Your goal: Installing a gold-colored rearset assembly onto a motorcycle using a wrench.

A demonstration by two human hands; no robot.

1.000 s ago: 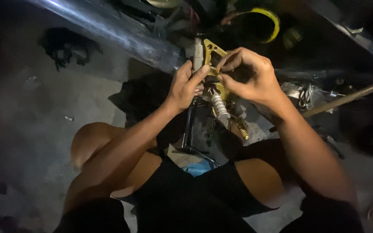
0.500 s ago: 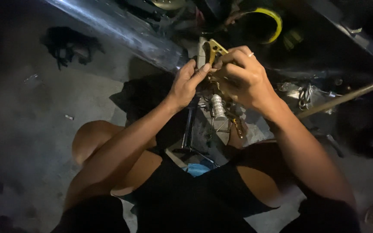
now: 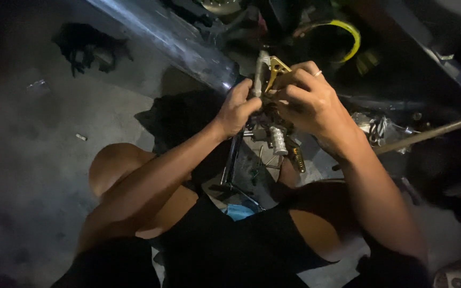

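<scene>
Gold bracket [image 3: 276, 67] (triangular, on a dark metal assembly), pinched by right hand [image 3: 308, 98] fingers; left hand [image 3: 237, 109] fingers closed around adjoining grey bar [image 3: 261, 69].

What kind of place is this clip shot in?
Probably a motorcycle repair spot, dimly lit. A person crouches on a bare concrete floor beside a chrome exhaust pipe, both hands at a gold bracket among metal parts.

Left hand [image 3: 237, 109] and right hand [image 3: 308, 96] closed together on a gold metal bracket [image 3: 276, 68], silver pipe [image 3: 172, 42] just beside, yellow ring [image 3: 348, 33] behind, knees on grey floor [image 3: 38, 138].
</scene>
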